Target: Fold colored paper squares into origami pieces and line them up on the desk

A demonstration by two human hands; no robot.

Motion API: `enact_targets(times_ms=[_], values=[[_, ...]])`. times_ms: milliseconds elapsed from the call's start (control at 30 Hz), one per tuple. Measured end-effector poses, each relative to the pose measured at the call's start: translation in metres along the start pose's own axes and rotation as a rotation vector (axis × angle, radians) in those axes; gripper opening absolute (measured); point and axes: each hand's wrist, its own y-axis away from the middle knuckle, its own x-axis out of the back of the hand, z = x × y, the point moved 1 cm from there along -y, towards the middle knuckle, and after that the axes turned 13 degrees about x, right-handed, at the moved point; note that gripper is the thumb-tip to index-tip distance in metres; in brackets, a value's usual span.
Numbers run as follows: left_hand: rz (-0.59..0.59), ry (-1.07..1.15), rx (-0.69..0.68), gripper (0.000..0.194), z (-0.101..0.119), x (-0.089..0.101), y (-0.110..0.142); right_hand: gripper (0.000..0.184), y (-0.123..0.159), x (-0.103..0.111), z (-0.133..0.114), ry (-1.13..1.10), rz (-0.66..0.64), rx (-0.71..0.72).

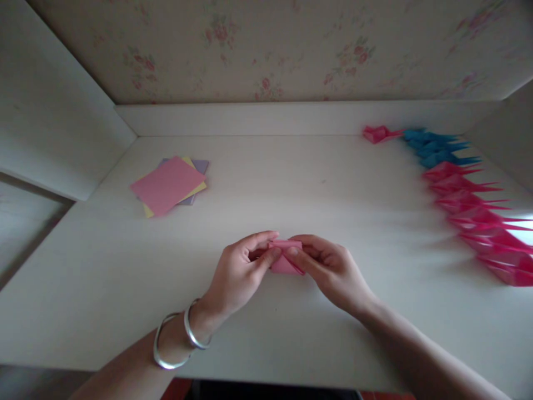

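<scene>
A small folded piece of pink origami paper (287, 264) is held over the white desk, near its front middle. My left hand (245, 269) pinches its left side, thumb on the near face and fingers behind. On the right side, my right hand (328, 266) grips it in the same way, its thumb pressing close to the left thumb. The paper's top edge is folded over, and a slanting fold runs down to its lower right corner. Parts of the paper are covered by both thumbs. Two silver bangles (194, 328) circle my left wrist.
A fanned stack of pink, yellow and purple paper squares (170, 183) lies on the white desk (266, 183) at the left. Along the right stands a row of folded blue paper pieces (435, 147) and pink paper pieces (474, 214) with pointed ends. A flowered wall (250, 55) rises behind.
</scene>
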Motion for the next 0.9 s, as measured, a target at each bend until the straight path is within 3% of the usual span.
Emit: enact_targets(times_ms=[233,433,567,767,900], values=[[-0.024,0.052,0.068,0.033,-0.0007,0.0006,-0.0017,0.038,0.0001,0.0028,-0.0046,0.312,0.041,0.05],[-0.055,-0.017,0.031,0.031,0.0027,0.0,-0.0008,0.036,0.0035,0.0014,-0.0057,0.46,0.044,0.121],[0.006,-0.115,-0.03,0.022,0.0056,0.0006,0.0016,0.036,0.0025,0.0001,-0.0036,0.375,0.028,0.092],[0.091,-0.082,-0.024,0.025,0.0056,0.004,0.0001,0.029,0.0033,-0.0008,-0.0039,-0.014,-0.041,0.004],[0.109,-0.013,-0.007,0.025,0.0032,0.005,-0.0021,0.031,0.005,-0.0008,-0.0044,-0.033,-0.05,0.002]])
